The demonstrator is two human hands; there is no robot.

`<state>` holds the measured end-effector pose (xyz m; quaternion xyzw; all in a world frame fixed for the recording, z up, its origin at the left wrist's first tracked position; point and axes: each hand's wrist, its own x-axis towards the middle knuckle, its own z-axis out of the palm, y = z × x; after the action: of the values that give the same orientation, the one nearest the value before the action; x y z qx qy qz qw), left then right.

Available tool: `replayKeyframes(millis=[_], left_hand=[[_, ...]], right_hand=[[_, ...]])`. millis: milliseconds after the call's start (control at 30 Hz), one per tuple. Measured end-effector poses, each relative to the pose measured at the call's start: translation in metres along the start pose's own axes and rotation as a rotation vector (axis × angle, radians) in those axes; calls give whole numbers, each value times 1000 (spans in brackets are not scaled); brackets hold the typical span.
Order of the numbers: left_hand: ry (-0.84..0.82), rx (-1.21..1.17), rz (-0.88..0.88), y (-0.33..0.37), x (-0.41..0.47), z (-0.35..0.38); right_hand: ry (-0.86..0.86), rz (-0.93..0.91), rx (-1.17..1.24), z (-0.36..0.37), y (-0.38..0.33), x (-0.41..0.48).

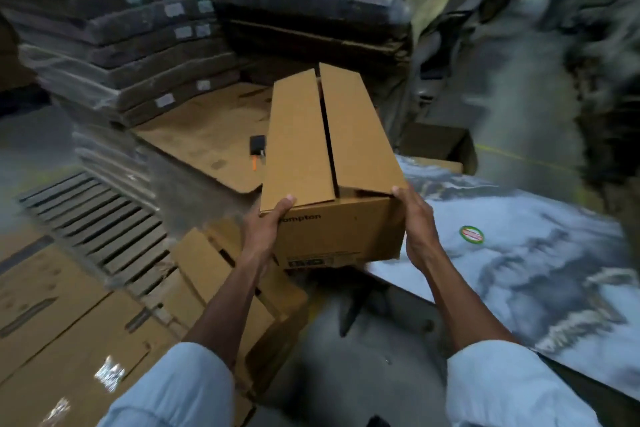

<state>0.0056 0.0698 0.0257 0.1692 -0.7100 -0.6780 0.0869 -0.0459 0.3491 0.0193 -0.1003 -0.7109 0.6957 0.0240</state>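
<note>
Stacked dark bundles (pixel 138 45) and flattened cardboard sheets (pixel 204 135) filled the far left of the storeroom, with a marbled grey-white slab (pixel 519 253) lying to the right. Between them, a long brown carton (pixel 325 163) with its top flaps closed was held up off the floor, its near end toward the person. The left hand (pixel 263 229) gripped the near left corner with the thumb over the top edge, and the right hand (pixel 415 222) clasped the near right corner.

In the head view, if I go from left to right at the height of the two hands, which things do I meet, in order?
Dark slatted panel → left hand → cardboard box, held at its near end by both hands → right hand → round green sticker, which lies on the marbled sheet.
</note>
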Motion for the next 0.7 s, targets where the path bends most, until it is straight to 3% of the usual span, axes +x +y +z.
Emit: replayKeyframes(millis=[133,367,567,700], left_hand=[[-220,28,39,3,-1,103],[-469,73,-3,-13,3,242],[-594,257,-52,-40,-5,300],[-544,347,43,-50,-20,321]], right_hand=[[223,-22,70,-95,1,-11],[427,26,190,-220,38,-6],[404,100,104,-262,82,13],[362,148,-59,-277,110,21]])
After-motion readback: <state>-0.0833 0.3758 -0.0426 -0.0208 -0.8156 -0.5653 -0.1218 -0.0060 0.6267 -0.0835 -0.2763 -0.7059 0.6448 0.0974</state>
